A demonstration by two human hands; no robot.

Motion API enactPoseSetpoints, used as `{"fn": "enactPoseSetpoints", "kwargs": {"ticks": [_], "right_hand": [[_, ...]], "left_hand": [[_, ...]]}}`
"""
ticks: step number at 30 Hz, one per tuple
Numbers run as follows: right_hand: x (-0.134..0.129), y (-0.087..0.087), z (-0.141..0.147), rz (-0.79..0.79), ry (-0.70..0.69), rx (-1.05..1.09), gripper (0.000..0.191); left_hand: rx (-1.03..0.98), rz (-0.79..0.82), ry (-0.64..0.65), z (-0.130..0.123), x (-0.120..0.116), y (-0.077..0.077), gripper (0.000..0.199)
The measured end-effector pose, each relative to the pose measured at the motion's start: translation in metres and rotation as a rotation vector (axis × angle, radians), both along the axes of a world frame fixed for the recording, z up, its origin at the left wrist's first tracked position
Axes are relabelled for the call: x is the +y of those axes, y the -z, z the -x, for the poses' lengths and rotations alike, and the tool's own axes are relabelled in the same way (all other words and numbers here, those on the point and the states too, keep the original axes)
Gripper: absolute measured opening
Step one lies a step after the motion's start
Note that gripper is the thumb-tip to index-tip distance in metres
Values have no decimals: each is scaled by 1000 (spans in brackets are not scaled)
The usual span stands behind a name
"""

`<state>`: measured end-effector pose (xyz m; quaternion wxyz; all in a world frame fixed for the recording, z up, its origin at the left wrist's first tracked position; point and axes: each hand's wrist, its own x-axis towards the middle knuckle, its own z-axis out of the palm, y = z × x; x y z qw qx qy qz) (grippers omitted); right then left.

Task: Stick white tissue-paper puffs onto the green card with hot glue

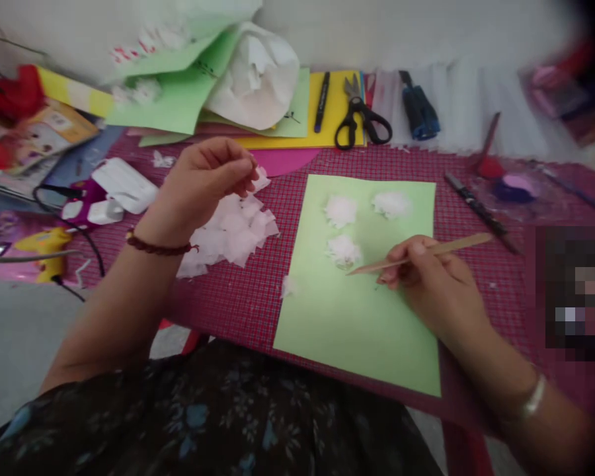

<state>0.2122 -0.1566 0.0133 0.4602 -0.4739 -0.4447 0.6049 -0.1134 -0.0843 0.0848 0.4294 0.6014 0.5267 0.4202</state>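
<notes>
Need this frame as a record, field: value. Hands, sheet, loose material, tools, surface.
left hand: raised beside the paper pile, fingertips pinched; grip contents unclear
right hand: holds wooden stick, tip near the lowest tuft; contact unclear
sheet: green paper, three white tufts on its upper half
loose material: pile of pale paper pieces, left of the sheet
tools: scissors on yellow sheet; dark pen right of green paper
surface: red checked tablecloth
</notes>
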Motion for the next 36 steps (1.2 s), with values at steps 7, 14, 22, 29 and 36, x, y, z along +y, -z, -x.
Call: {"fn": "enactPoseSetpoints", "kwargs": {"ticks": [7, 14, 22, 29, 36], "right_hand": [[0, 3, -3, -2, -81, -62, 29], [1, 5, -4, -10, -94, -91, 27], [2, 2, -4, -17, -80, -150, 28], [3, 2, -4, -22, -64, -96, 25], [7, -2, -2, -65, -15, -4, 24]], "left_hand": [[755, -60, 191, 9, -35, 25, 13], [1141, -127, 175, -4, -56, 33, 28], [1067, -147, -35, -14, -51, 45, 15], [602, 8, -146, 4, -44, 39, 4], [-35, 69, 2, -18, -50, 10, 9]]}}
